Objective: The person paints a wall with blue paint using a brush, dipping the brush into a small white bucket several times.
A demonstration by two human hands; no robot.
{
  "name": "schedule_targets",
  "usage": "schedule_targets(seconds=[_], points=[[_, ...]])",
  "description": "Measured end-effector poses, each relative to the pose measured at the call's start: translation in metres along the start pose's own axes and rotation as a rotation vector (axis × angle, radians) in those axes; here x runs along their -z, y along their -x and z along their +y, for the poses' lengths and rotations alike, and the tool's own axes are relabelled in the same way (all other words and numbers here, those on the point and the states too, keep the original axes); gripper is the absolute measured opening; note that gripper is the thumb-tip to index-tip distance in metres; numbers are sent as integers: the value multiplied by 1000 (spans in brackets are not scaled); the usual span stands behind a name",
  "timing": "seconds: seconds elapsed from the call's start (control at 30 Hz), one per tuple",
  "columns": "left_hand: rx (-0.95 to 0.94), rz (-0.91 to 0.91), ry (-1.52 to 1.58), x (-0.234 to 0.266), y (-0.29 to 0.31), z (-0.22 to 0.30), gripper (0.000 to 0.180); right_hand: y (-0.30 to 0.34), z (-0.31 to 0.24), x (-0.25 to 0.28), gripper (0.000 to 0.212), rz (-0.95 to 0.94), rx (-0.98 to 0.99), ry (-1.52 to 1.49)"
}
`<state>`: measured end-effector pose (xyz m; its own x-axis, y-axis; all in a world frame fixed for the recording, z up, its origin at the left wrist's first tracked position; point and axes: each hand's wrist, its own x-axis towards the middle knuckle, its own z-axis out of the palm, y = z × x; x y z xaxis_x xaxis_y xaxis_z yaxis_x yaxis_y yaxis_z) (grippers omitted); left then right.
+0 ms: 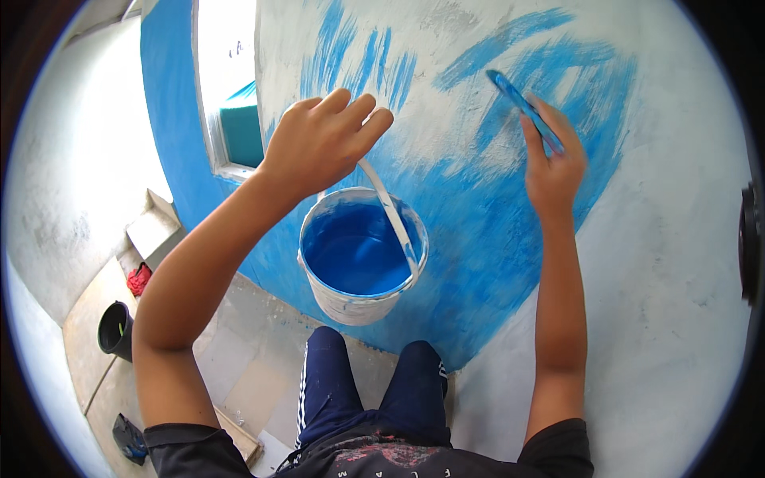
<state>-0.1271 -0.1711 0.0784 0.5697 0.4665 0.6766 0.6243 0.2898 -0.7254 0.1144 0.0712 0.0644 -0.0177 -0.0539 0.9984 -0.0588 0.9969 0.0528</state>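
Observation:
My left hand [323, 139] is closed round the pale handle [390, 211] of a white bucket [351, 307], which hangs in front of the wall above my knees. Blue paint [358, 251] lies inside it, and smears mark its rim. To the right and higher up, my right hand [555, 175] grips a blue-smeared paintbrush [522, 103] between thumb and fingers. The brush tilts up to the left, its dark tip close to the wall [454, 263]; whether it touches cannot be made out. Blue covers the wall's lower part, with streaks over greyish white above.
An opening with a pale frame [213, 135] cuts the wall at left, a teal shape [241, 131] beyond it. On the left floor stand a black bucket [116, 331], a red bundle [139, 279] and a dark crumpled thing [127, 438]. A grey-white wall [661, 319] rises at right.

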Motion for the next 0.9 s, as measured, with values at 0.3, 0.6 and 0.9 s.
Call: schedule_targets(seconds=[0.3, 0.6, 0.9], points=[[-575, -204, 170, 4, -53, -19, 37, -2, 2, -20, 27, -419, 58, 175], [-697, -312, 417, -16, -78, 12, 44, -39, 17, -10, 24, -337, 48, 170], [-666, -532, 337, -41, -82, 14, 34, -76, 15, 0, 20, -181, -16, 116]])
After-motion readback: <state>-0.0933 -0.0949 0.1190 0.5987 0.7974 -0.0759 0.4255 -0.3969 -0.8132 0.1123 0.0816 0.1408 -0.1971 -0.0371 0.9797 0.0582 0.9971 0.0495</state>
